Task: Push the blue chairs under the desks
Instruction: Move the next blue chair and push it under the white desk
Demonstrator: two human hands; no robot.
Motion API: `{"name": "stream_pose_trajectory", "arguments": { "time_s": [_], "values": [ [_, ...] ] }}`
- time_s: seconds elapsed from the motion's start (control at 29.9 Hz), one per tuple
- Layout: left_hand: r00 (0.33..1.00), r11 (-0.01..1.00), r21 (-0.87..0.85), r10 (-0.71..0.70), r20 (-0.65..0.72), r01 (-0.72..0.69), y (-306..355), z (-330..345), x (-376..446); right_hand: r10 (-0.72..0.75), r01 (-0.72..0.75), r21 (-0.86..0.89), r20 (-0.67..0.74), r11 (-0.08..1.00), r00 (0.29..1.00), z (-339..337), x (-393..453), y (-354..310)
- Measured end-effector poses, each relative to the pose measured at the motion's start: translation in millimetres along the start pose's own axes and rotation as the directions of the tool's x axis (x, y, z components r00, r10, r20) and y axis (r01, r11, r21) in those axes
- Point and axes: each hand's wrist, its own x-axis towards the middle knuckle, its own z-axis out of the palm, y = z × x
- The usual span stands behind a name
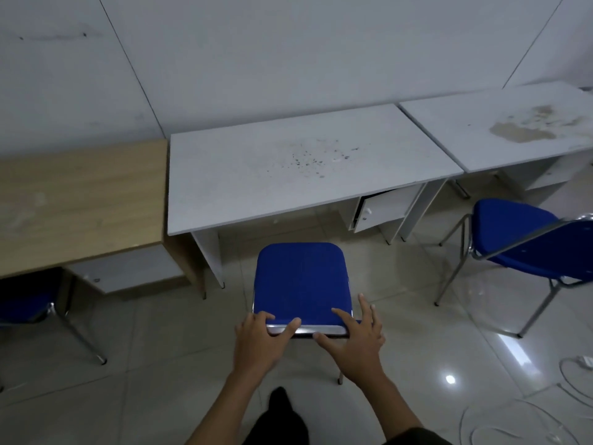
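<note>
Head view: both hands on the top rail of the middle chair (300, 281), seen from behind and above. Left hand (260, 340) curls over the rail's left end, thumb on the chrome edge, fingers wrapped onto the blue pad, so it grips the backrest. Right hand (357, 335) is spread wide, fingers splayed over the right end of the rail, thumb below the chrome; it presses flat on the rail and is not closed round it. The chair stands on the tile floor (167, 348) just short of the white desk (301, 165), blue padding facing the gap between the desk's legs. Nothing lies on the floor between chair and desk. Desk's left panel leg (208, 255) sits left of the chair; a small cabinet (382, 208) with its door ajar hangs under the desk's right side, to the right of the chair's line. Second white desk (500, 123), stained, butts against the first on the right. Right chair (526, 239) stands out from that desk, turned at an angle, well apart from the middle chair. Wood desk (80, 203) on the left touches the white desk's edge; left chair (29, 297) sits partly under it. White cable (513, 422) loops on the floor bottom right. A dark shoe (279, 399) shows between the forearms.
</note>
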Motion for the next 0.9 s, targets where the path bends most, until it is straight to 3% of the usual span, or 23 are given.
{"name": "stream_pose_trajectory", "arguments": {
  "time_s": [0.3,0.4,0.5,0.6,0.7,0.9],
  "values": [
    [0.997,0.995,-0.090,-0.047,-0.056,0.042,44,40,5,-0.010,0.013,-0.031,0.090,0.999,0.996,-47,48,35],
    [0.996,0.993,-0.102,-0.071,-0.057,0.065,48,42,4,0.115,-0.114,-0.014,0.076,0.993,0.990,-46,45,36],
    [0.983,0.972,-0.148,-0.186,-0.001,0.184,48,41,1,0.237,-0.254,0.207,0.106,0.945,0.966,-46,37,42],
    [0.956,0.917,-0.281,-0.291,0.016,0.284,49,43,-4,0.244,-0.299,0.354,0.193,0.886,0.950,-50,45,47],
    [0.945,0.890,-0.349,-0.324,-0.031,0.294,52,46,-5,0.245,-0.336,0.415,0.256,0.846,0.935,-51,58,50],
    [0.932,0.866,-0.376,-0.363,-0.021,0.329,59,49,18,0.182,-0.286,0.495,0.248,0.821,0.952,-60,86,43]
  ]
}}
